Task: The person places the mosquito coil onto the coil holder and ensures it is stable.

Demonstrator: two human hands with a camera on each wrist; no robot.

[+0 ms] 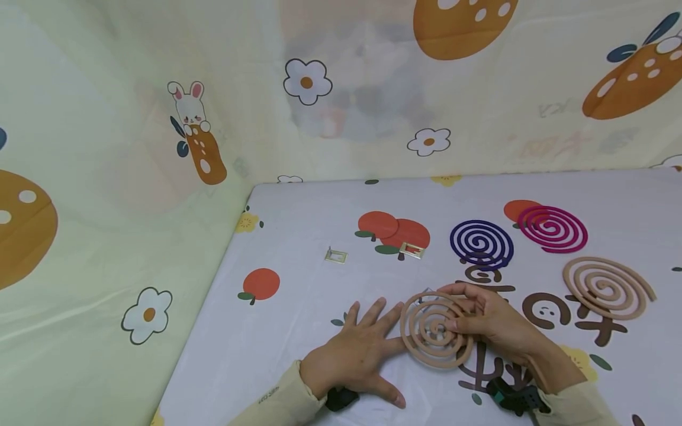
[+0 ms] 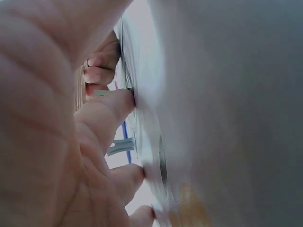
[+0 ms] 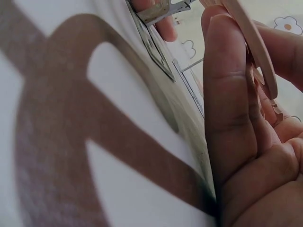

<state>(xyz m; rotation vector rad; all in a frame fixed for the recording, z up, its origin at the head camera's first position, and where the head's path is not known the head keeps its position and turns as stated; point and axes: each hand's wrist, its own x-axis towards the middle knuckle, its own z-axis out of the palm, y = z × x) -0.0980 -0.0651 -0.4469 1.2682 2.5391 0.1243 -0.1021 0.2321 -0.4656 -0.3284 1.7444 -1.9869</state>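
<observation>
My right hand (image 1: 487, 319) pinches a tan mosquito coil (image 1: 438, 329), thumb near its centre and fingers behind it. In the right wrist view, the coil (image 3: 255, 47) stands edge-on between thumb and fingers. Beneath the coil is a small metal coil stand (image 1: 428, 297), mostly hidden; its raised strip (image 3: 163, 12) shows in the right wrist view. My left hand (image 1: 359, 349) lies spread on the tablecloth with straight fingers, its index finger reaching under the coil beside the stand.
Two more metal stands, a left one (image 1: 335, 255) and a right one (image 1: 412, 250), lie beyond the hands. A dark blue coil (image 1: 479, 241), a magenta coil (image 1: 551, 228) and another tan coil (image 1: 606, 287) lie at right. A patterned cloth wall (image 1: 362, 148) rises behind.
</observation>
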